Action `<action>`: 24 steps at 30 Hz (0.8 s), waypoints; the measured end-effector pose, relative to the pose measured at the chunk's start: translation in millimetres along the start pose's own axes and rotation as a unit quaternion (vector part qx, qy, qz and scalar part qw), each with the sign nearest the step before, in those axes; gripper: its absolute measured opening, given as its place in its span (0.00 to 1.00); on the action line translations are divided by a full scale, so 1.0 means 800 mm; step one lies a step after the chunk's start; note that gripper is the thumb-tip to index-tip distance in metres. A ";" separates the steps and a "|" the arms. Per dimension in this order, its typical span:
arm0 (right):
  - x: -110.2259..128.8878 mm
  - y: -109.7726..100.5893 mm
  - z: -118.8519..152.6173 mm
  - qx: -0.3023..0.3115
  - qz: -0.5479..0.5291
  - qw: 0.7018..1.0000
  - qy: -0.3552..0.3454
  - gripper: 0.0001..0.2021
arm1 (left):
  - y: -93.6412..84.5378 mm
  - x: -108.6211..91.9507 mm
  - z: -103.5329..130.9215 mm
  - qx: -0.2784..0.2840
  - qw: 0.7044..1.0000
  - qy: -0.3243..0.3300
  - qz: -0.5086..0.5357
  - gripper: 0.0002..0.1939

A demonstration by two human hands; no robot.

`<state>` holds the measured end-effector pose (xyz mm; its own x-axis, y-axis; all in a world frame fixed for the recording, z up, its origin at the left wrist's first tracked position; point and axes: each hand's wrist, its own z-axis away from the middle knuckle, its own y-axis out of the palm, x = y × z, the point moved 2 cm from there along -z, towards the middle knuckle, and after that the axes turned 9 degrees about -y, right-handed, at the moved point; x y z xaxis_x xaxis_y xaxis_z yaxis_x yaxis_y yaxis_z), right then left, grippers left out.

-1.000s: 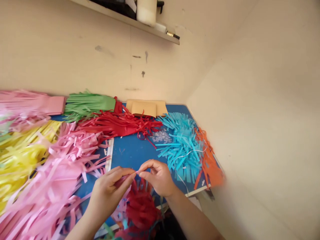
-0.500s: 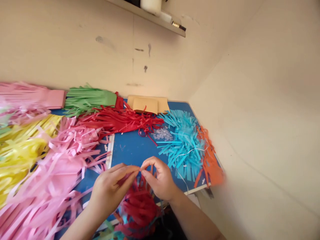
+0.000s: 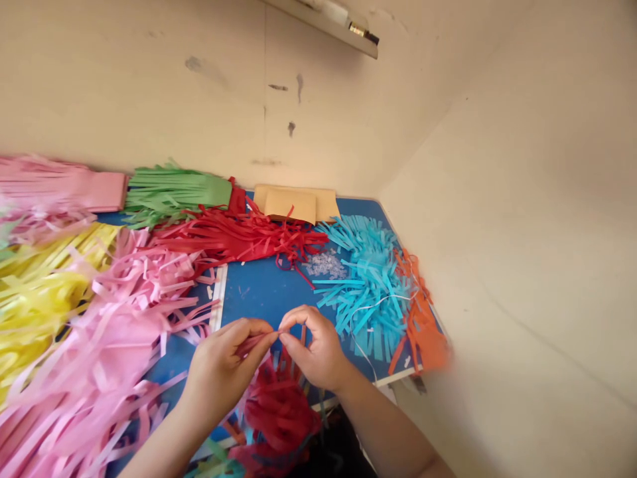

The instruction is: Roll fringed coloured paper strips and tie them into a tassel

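Above the blue table's front edge, my left hand [image 3: 231, 355] is closed, its thumb and fingers pinched together. My right hand [image 3: 318, 348] pinches too, its fingertips meeting the left ones. Whatever is held at that point is too small and covered to make out. Right below the hands hangs or lies a bunch of red fringed paper strips [image 3: 281, 411], whose upper ends run up behind the fingers. Pink fringed paper [image 3: 119, 345] is spread to the left of my left hand. Blue fringed paper [image 3: 371, 265] lies beyond my right hand, with a thin white string [image 3: 365, 307] across it.
Yellow fringe [image 3: 44, 299], green fringe [image 3: 184, 189] and red fringe [image 3: 229, 234] cover the table's left and back. Folded tan paper [image 3: 293, 202] lies by the wall. Small clear pieces [image 3: 326, 264] sit beside the blue fringe. Orange fringe [image 3: 425, 332] overhangs the right edge. A shelf [image 3: 343, 33] juts out above.
The view has tilted slightly downward. Both hands stay pinched together at nearly the same place, and the left fingers have curled in a little more.
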<state>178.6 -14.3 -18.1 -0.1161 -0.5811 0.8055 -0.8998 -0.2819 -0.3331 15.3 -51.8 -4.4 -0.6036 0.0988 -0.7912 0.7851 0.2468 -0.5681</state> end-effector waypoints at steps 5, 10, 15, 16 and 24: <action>-0.005 -0.002 -0.013 0.037 0.039 0.999 -0.001 0.03 | -0.002 0.008 -0.011 0.054 0.998 0.021 0.022 0.11; -0.006 -0.004 -0.024 0.077 0.047 0.996 -0.028 0.03 | -0.001 0.018 -0.013 0.057 0.998 -0.004 0.003 0.12; -0.011 -0.006 -0.028 0.067 0.059 0.996 -0.010 0.03 | 0.000 0.025 -0.016 0.028 0.999 -0.018 -0.008 0.15; -0.012 -0.006 -0.028 0.066 0.061 0.996 -0.011 0.03 | 0.000 0.025 -0.017 0.028 1.000 -0.003 -0.012 0.14; -0.019 -0.006 -0.023 0.068 0.017 0.997 0.033 0.05 | 0.001 0.025 -0.014 0.018 0.997 0.077 -0.018 0.10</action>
<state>176.9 9.9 -20.0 -0.1777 -0.5419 0.8214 -0.8296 -0.3666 -0.4213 2.1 -39.1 -18.3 -0.6439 0.2384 -0.7270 0.7650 0.2178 -0.6061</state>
